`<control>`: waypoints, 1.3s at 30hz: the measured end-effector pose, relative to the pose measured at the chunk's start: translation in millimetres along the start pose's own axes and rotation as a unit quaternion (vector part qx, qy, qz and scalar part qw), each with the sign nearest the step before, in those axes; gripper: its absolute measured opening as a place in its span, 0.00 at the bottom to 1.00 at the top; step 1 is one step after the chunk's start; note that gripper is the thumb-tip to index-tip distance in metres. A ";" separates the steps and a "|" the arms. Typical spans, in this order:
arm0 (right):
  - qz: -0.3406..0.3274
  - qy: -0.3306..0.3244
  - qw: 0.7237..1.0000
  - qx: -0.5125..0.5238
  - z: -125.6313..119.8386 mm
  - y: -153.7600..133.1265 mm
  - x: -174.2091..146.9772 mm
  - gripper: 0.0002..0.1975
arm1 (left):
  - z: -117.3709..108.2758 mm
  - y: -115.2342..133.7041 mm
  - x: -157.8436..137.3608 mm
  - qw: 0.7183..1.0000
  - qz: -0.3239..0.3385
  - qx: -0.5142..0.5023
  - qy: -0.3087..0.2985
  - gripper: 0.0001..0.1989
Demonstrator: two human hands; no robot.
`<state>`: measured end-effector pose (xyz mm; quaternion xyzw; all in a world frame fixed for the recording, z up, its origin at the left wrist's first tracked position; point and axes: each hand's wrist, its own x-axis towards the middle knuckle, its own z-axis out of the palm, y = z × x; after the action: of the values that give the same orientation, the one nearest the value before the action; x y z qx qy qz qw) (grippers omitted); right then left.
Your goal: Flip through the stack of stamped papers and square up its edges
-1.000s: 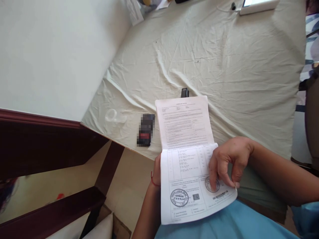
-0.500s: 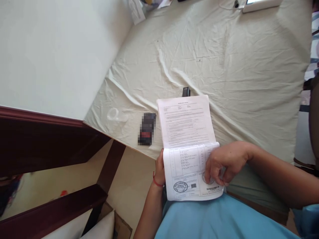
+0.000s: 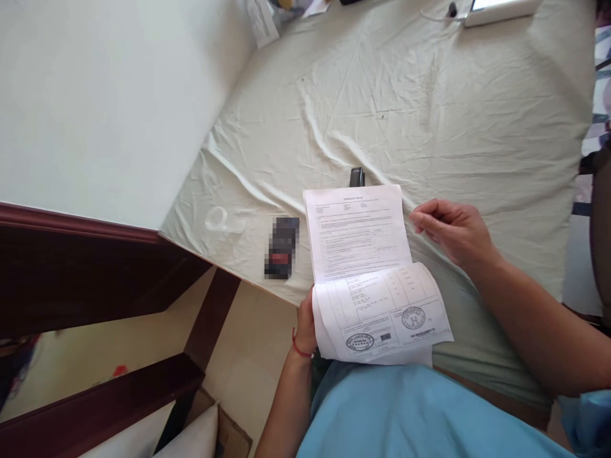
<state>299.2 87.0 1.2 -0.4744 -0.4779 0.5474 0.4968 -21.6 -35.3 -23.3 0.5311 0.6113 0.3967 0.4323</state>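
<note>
A bundle of printed papers (image 3: 358,235) lies partly on the cloth-covered table and partly over my lap. Its upper sheet carries lines of text, and a folded-down page (image 3: 377,318) in front bears two oval ink stamps and a barcode. That page bulges, its right corner lifted clear of the sheets beneath. My left hand (image 3: 307,321), with a red thread at the wrist, grips the bundle's left edge; some of its fingers are hidden under the paper. Just right of the upper sheet, my right hand (image 3: 451,229) hovers with its fingers curled together, holding nothing visible.
Left of the papers lies a dark, pixelated object (image 3: 281,248), near a clear round ring (image 3: 216,219). A small black item (image 3: 356,177) peeks out behind the top sheet. A white device (image 3: 501,9) sits at the far edge. Dark red woodwork (image 3: 95,273) borders the left side.
My right hand has let go of the folded page's lower right part and moved up, beside the upper sheet. The page's right side has risen and swung outward. My left hand stays put.
</note>
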 end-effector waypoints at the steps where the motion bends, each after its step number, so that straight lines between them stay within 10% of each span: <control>1: 0.017 0.049 0.999 0.002 0.4 5.5 3.7 0.08 | 0.0 -0.9 -0.2 1.000 0.004 0.002 -0.005 0.15; 6: 0.051 0.115 0.992 -0.008 -1.2 25.5 16.4 0.07 | -0.1 -5.3 -2.0 1.000 0.007 0.015 -0.014 0.14; 22: 0.087 0.015 0.995 -0.055 -3.9 30.4 16.6 0.21 | 1.3 6.9 -0.1 1.000 0.009 0.015 -0.012 0.12; 39: 0.022 0.005 0.991 -0.133 -0.2 22.6 11.9 0.12 | 2.4 9.8 0.3 0.999 0.022 0.027 -0.008 0.12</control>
<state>296.8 97.8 -21.8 -0.5500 -0.5332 0.4872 0.4193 -16.3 -33.8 -14.8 0.5592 0.6066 0.3846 0.4140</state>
